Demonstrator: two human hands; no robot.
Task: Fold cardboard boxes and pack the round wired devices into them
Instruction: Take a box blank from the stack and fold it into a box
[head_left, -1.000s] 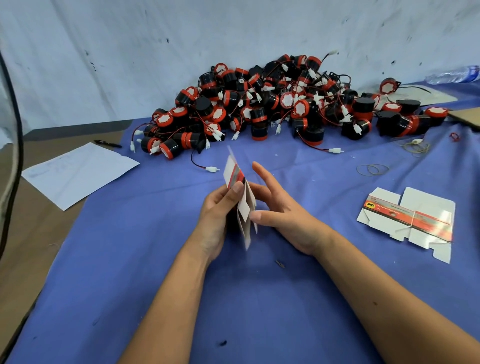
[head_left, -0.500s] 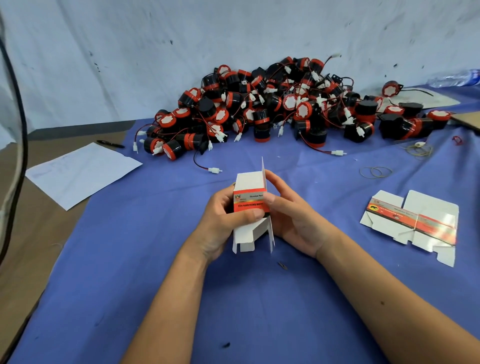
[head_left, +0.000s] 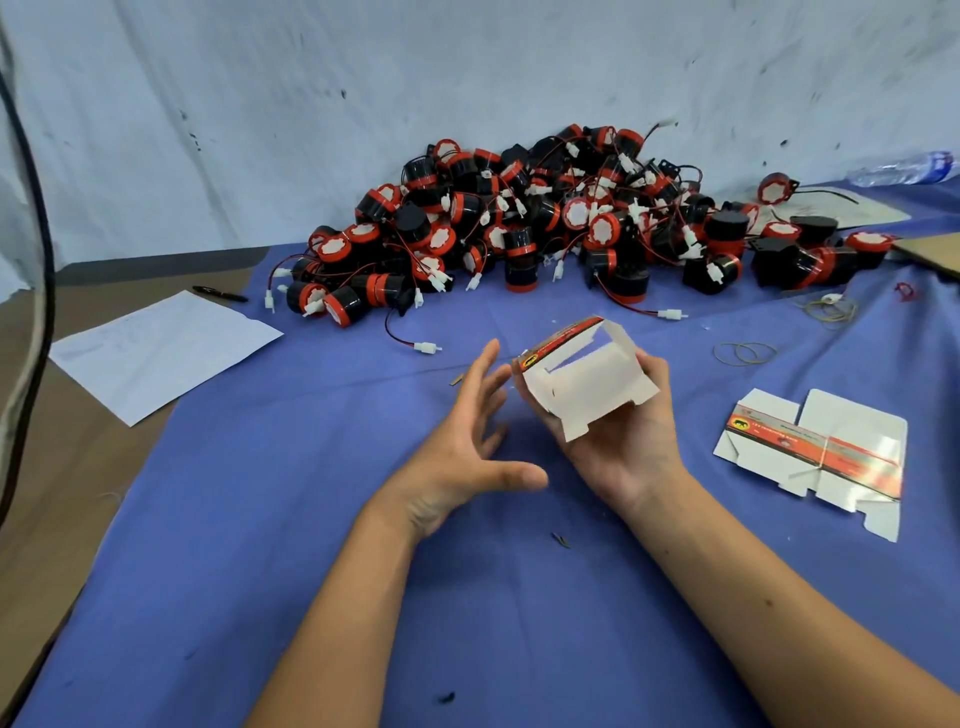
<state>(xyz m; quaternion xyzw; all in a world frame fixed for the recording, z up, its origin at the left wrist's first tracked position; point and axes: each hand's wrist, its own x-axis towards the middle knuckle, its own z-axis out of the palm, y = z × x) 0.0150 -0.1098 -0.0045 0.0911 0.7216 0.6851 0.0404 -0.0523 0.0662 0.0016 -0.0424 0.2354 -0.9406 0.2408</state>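
My right hand (head_left: 626, 447) cradles a small white cardboard box (head_left: 582, 382) with a red-orange band, opened into a tube with its flaps loose. My left hand (head_left: 470, 441) hovers just left of the box, fingers spread, holding nothing. A big heap of round black-and-red wired devices (head_left: 561, 234) with white plugs lies at the back of the blue cloth. A stack of flat unfolded boxes (head_left: 815, 452) rests to the right of my right hand.
A white paper sheet (head_left: 161, 353) and a black pen (head_left: 221, 295) lie at the left on the brown table. Rubber bands (head_left: 745, 353) are scattered at the right. A plastic bottle (head_left: 904, 169) lies far right by the wall. A black cable (head_left: 36, 291) hangs at the left edge.
The box has opened from a flat upright piece into a tube and tipped over into my right hand. My left hand has let go of it and opened.
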